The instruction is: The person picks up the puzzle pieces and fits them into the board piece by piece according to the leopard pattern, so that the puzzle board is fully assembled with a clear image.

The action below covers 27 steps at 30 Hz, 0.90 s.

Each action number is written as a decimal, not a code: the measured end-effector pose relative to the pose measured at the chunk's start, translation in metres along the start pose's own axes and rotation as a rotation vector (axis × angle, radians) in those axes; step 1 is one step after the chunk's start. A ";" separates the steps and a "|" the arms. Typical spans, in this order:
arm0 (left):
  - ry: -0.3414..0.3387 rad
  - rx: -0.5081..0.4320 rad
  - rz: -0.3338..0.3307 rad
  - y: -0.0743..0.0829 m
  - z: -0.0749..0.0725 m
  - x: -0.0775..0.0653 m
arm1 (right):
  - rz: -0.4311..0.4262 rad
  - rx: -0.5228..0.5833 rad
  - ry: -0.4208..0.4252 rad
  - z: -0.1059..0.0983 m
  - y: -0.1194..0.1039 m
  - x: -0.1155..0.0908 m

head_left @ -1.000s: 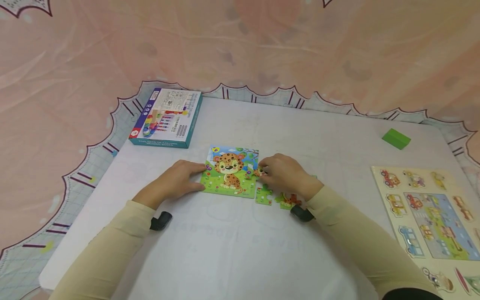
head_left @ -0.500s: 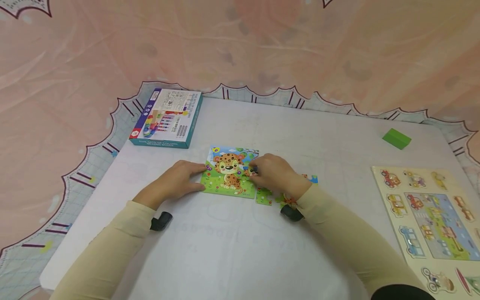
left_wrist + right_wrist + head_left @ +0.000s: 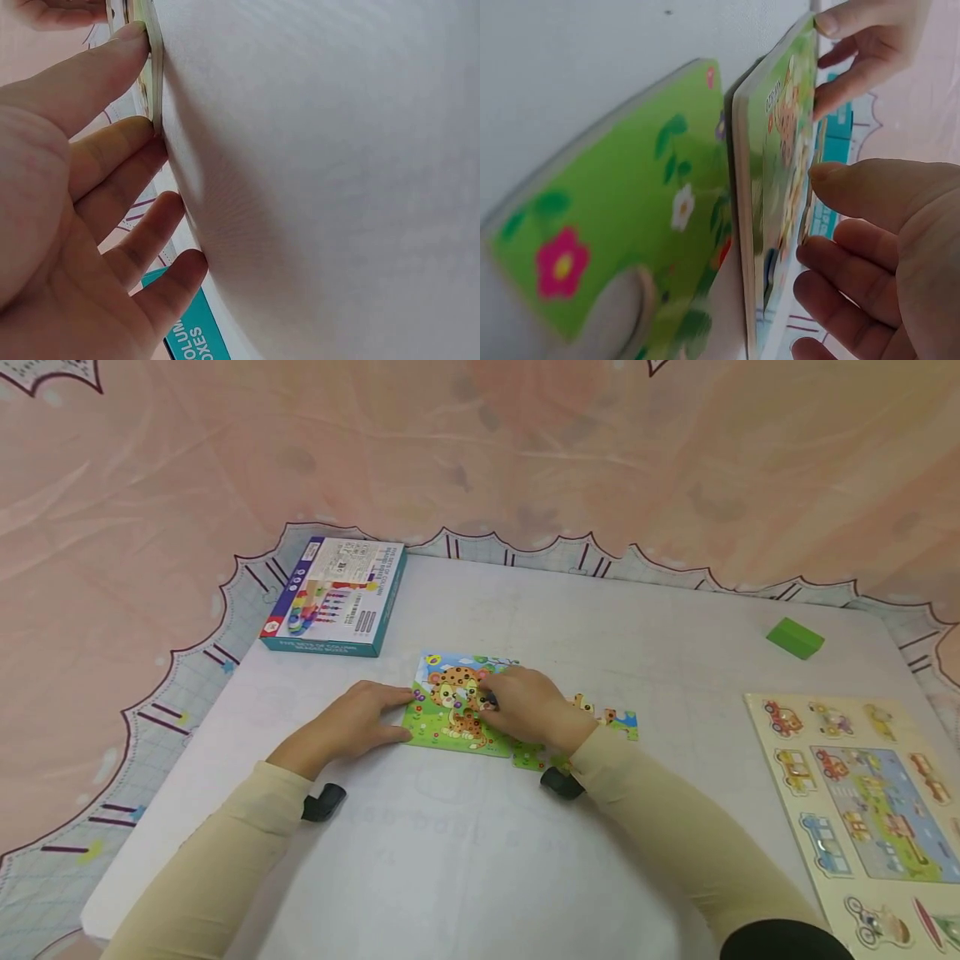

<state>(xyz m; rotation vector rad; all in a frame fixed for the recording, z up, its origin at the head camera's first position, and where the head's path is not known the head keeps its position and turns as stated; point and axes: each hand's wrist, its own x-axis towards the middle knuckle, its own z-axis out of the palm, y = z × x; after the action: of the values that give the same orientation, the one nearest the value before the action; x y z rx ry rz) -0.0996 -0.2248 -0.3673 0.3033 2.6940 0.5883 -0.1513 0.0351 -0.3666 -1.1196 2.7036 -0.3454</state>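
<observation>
A square leopard-cub puzzle board (image 3: 435,731) lies in the middle of the white table. My left hand (image 3: 356,727) touches its left edge with extended thumb and fingers, and the left wrist view has the thumb (image 3: 90,71) against the board's rim. My right hand (image 3: 528,703) pinches a small puzzle piece (image 3: 807,217) between thumb and forefinger, over the cub's face. Loose pieces lie right of the board: a green one with flowers (image 3: 622,202), a blue-cornered one (image 3: 622,720) and a spotted one (image 3: 582,702), some partly hidden by the right hand and wrist.
A teal-sided toy box (image 3: 333,597) lies at the back left. At the back right sits a green block (image 3: 795,638), with a cream vehicle puzzle board (image 3: 795,810) at the right edge. A printed peach curtain (image 3: 525,452) hangs behind the table (image 3: 420,877).
My right hand has moved left with the pinched piece, from the board's right edge to over the cub's face, uncovering loose pieces behind it. My left hand has stayed at the left edge.
</observation>
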 end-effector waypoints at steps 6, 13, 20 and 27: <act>-0.010 0.006 -0.001 0.001 -0.001 0.000 | -0.008 0.007 0.016 0.004 -0.007 0.009; -0.016 0.003 0.005 -0.001 -0.001 0.000 | -0.008 -0.010 -0.007 0.006 -0.016 0.021; -0.010 -0.010 0.015 -0.001 -0.001 0.000 | 0.026 0.001 -0.042 0.004 -0.021 0.028; 0.001 0.004 0.023 0.000 -0.001 -0.001 | 0.034 0.009 -0.047 0.005 -0.021 0.031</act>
<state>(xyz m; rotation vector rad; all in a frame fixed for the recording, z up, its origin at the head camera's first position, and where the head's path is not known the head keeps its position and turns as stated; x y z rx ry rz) -0.0992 -0.2256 -0.3664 0.3352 2.6964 0.5903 -0.1573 -0.0024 -0.3679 -1.0646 2.6745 -0.3212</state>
